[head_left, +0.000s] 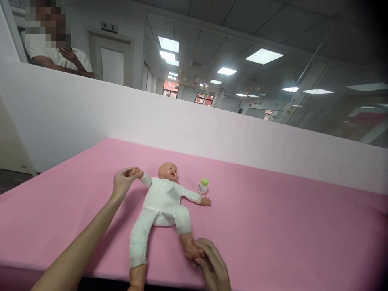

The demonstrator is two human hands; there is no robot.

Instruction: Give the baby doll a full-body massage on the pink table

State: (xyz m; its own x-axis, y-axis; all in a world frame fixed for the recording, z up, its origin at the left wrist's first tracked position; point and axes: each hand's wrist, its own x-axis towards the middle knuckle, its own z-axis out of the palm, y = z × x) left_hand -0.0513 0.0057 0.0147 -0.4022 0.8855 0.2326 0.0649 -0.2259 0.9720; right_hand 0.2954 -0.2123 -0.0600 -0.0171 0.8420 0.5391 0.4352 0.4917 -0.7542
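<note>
A baby doll (pixel 163 194) with a white cloth body lies on its back on the pink table (pixel 273 226), its head toward the wall. My left hand (pixel 123 182) is closed around the doll's hand at the left of the view, holding that arm out to the side. At the lower middle, my right hand (pixel 212 262) grips the doll's foot on the right side. The doll's other arm stretches out to the right, and its other leg hangs toward the front edge. A small white jar (pixel 203 186) with a green lid stands near the doll's outstretched hand.
A low white wall (pixel 194 125) runs along the back of the table, with glass above it. Behind the glass at the upper left is a person (pixel 60 58) in a white top. A door (pixel 112 60) stands beyond. The table's front edge is close below me.
</note>
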